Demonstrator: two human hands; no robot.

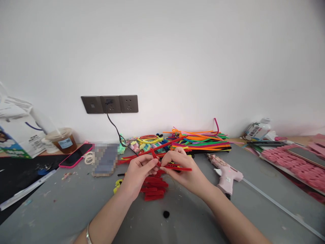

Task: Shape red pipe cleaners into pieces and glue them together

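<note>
Between my two hands is a red pipe cleaner point(181, 168), bent, with one end up by my left fingers and a straight end running out to the right. My left hand point(141, 169) pinches it between thumb and forefinger. My right hand point(181, 173) grips it close beside, fingertips nearly touching the left ones. Below them lies a pile of folded red pipe cleaner pieces point(153, 189) on the grey mat. A small black pom-pom point(166, 214) sits nearer to me. Some yellow pieces point(117, 185) show beside my left wrist.
Behind my hands lies a heap of coloured pipe cleaners point(203, 140). A pink glue gun point(227, 178) with a long glue stick is at the right. A pink-cased phone point(76, 156), a blurred-out phone-like item point(105, 161) and a drink cup point(63, 140) stand left. A cord point(114, 125) hangs from the socket.
</note>
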